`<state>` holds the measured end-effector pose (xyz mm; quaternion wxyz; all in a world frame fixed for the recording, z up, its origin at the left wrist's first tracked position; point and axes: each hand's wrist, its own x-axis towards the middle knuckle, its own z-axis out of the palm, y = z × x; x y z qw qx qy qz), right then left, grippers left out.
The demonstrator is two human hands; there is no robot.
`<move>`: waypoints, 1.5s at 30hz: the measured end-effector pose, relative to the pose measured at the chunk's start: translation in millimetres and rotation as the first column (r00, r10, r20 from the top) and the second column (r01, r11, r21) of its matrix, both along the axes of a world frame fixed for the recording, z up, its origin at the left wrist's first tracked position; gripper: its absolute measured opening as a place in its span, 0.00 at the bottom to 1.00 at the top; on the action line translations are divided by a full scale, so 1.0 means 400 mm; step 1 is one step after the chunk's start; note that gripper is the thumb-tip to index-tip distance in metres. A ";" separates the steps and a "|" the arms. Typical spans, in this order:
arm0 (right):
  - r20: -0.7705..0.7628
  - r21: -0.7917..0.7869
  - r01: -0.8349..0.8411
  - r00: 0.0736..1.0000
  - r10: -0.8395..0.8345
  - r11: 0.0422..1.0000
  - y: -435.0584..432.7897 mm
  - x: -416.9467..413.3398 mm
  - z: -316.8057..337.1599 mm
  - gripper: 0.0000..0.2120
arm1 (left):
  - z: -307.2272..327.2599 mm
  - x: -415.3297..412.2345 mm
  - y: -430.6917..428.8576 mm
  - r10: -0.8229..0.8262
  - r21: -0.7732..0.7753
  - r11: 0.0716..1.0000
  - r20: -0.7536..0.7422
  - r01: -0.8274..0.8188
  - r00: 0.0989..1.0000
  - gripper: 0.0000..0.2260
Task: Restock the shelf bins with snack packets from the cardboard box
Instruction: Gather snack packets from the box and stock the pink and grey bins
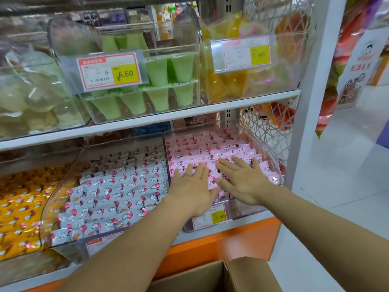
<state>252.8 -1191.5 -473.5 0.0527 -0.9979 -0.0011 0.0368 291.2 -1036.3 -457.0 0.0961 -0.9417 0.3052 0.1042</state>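
As pink snack packets (221, 148) fill the clear bin (244, 209), left hand (192, 186) and right hand (242, 182) press flat on them (each grip wide, fingers straight); cardboard box (231, 275) sits below.

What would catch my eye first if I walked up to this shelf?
The left hand and right hand lie flat, side by side, on rows of pink packets in the lower right bin. On the shelf above, green cones fill a clear bin behind a yellow price tag.
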 end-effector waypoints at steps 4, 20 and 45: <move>0.010 -0.009 -0.003 1.000 0.003 1.000 -0.004 0.016 -0.002 0.27 | -0.006 0.015 -0.015 0.030 0.009 1.000 -0.038 -0.030 0.999 0.32; 0.061 -0.001 0.011 0.998 -0.011 1.000 -0.041 0.042 0.015 0.27 | 0.031 0.059 -0.004 0.027 -0.013 1.000 -0.022 -0.027 0.999 0.36; 0.039 -0.040 0.025 0.999 -0.023 0.999 -0.072 0.169 0.048 0.25 | 0.042 0.201 -0.043 0.098 -0.090 0.991 0.009 -0.097 0.995 0.30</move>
